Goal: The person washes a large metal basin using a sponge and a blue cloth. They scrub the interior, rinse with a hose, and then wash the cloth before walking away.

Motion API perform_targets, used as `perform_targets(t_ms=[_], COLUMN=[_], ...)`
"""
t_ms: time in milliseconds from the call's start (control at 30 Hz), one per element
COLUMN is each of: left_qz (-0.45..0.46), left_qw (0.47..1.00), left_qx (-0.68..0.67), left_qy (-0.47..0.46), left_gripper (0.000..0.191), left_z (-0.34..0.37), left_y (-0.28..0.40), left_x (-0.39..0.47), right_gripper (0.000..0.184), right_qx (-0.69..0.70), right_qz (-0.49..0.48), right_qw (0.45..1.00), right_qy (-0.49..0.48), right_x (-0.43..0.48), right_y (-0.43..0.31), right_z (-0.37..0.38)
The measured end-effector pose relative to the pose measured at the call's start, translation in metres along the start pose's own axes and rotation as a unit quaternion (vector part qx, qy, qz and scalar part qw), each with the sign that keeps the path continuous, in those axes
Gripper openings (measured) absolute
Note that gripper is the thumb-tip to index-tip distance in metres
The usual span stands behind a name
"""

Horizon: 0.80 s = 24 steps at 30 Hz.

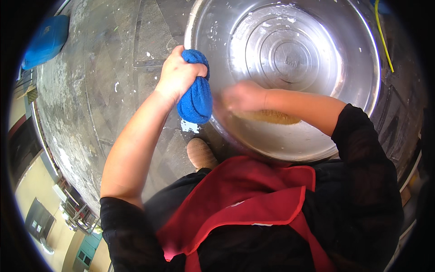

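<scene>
A large round stainless-steel basin (pixel 217 37) with concentric rings in its bottom fills the upper right of the head view. My left hand (pixel 181 73) grips a bunched blue terry cloth (pixel 195 102) at the basin's left rim, and part of the cloth hangs below the fist. My right hand (pixel 243 97), blurred, is over the inner wall at the near left of the basin. Its fingers look curled, but I cannot tell whether they hold anything. Below that forearm, a brownish patch on the metal looks like the arm's reflection.
Around the basin is a worn grey floor (pixel 112 68) with white flecks. A blue plastic container (pixel 47 42) stands at the upper left. On the right lies a yellow hose (pixel 383 40). My shoe (pixel 200 153) is close to the basin's near side.
</scene>
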State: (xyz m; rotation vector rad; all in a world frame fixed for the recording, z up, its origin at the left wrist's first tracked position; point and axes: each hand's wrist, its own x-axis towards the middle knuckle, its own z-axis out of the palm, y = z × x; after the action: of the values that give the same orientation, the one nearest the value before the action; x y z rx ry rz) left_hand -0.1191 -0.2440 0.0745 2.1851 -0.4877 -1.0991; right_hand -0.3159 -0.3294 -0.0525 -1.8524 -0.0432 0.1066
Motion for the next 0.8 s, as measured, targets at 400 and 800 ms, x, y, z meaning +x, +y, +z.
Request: perform_targets(t_ms=[400, 800], left_qz=[-0.004, 0.009], left_qw=[1.0, 1.0], left_qx=[-0.004, -0.001], left_qy=[-0.001, 0.016], left_gripper=[0.048, 0.046], left_z=[0.001, 0.002], left_y=[-0.002, 0.002], left_x=[0.001, 0.0], right_gripper=[0.022, 0.015], right_qx=[0.044, -0.026], right_qz=[0.089, 0.131], right_qw=[0.995, 0.991], right_qy=[-0.028, -0.01], right_x=[-0.007, -0.002], right_y=[0.0, -0.003], right_z=[0.009, 0.009])
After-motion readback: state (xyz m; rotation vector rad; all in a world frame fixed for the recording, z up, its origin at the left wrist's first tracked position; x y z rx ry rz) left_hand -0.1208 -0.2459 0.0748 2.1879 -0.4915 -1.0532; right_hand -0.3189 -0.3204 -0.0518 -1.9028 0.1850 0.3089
